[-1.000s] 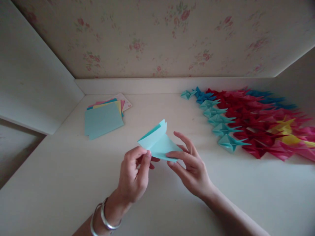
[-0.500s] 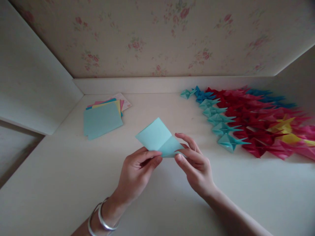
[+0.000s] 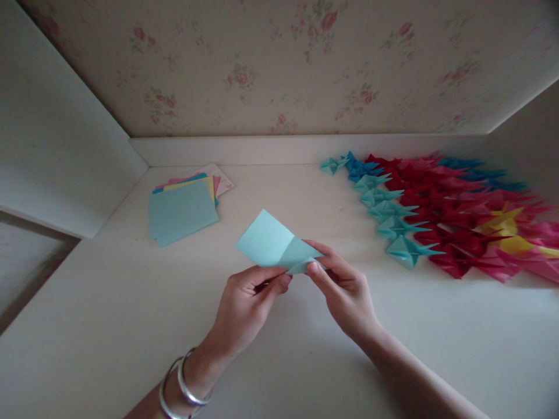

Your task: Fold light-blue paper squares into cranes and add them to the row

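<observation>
Left hand (image 3: 247,305) and right hand (image 3: 347,291) each pinch a partly folded turquoise paper (image 3: 267,240) between thumb and fingers, near the centre, over a white tabletop (image 3: 301,361). Coloured paper sheets (image 3: 183,212) lie at nine o'clock, origami cranes (image 3: 408,250) at three, floral wallpaper (image 3: 196,75) at twelve.

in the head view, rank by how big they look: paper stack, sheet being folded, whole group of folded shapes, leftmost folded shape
1. whole group of folded shapes
2. paper stack
3. sheet being folded
4. leftmost folded shape
</observation>
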The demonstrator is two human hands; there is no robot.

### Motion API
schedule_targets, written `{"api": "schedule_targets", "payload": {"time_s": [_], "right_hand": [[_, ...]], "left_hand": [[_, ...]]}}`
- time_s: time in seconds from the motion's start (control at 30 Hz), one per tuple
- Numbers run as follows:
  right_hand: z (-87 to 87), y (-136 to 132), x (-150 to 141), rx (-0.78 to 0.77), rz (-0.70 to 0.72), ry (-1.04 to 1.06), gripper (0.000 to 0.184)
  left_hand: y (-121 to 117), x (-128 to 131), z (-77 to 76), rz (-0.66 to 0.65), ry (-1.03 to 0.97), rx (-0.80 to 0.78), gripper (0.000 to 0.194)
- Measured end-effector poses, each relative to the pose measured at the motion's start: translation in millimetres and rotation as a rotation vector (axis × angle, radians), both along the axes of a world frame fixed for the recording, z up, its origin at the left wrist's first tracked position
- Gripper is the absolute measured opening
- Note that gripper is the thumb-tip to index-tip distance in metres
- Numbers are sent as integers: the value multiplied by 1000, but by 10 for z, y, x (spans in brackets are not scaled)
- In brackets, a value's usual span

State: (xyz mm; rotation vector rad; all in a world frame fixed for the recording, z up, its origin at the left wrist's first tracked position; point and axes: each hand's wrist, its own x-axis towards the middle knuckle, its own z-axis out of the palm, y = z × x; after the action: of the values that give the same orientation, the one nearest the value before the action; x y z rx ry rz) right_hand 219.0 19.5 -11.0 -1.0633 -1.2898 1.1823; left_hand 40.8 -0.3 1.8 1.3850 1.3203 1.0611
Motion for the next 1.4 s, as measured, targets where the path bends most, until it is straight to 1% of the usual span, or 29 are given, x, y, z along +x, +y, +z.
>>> {"api": "schedule_targets", "payload": {"time_s": [0.1, 0.17, 0.37, 0.47, 0.57, 0.67, 0.77, 1.0, 1.13, 1.33, 1.4], "right_hand": [[-17, 2, -18, -29, 5, -3, 18], [-24, 1, -27, -18, 14, -4, 18], [-9, -33, -36, 100, 27, -146, 17], [-3, -47, -33, 125, 15, -175, 18], [-8, -42, -26, 83, -8, -153, 20], [-11, -32, -20, 11, 3, -77, 22], [1, -24, -26, -27, 9, -13, 23], [45, 5, -60, -100, -55, 162, 20], [28, 14, -42, -102, -106, 131, 19], [15, 15, -18, -97, -108, 104, 19], [18, 17, -15, -87, -119, 89, 19]], "left_hand": [[2, -13, -25, 92, 13, 12, 16], [9, -23, -32, 155, 14, 19, 15], [30, -39, -18, 325, 45, 49, 19], [31, -49, -10, 360, 71, 79, 18], [31, -54, -3, 341, 100, 122, 15], [26, -52, 9, 311, 132, 149, 12], [11, -43, 24, 299, 139, 142, 11], [0, -9, 37, 261, 93, 106, 11], [12, 11, 29, 191, 100, 96, 10], [16, 20, 18, 115, 148, 241, 7], [15, 14, 29, 108, 166, 233, 6]]}}
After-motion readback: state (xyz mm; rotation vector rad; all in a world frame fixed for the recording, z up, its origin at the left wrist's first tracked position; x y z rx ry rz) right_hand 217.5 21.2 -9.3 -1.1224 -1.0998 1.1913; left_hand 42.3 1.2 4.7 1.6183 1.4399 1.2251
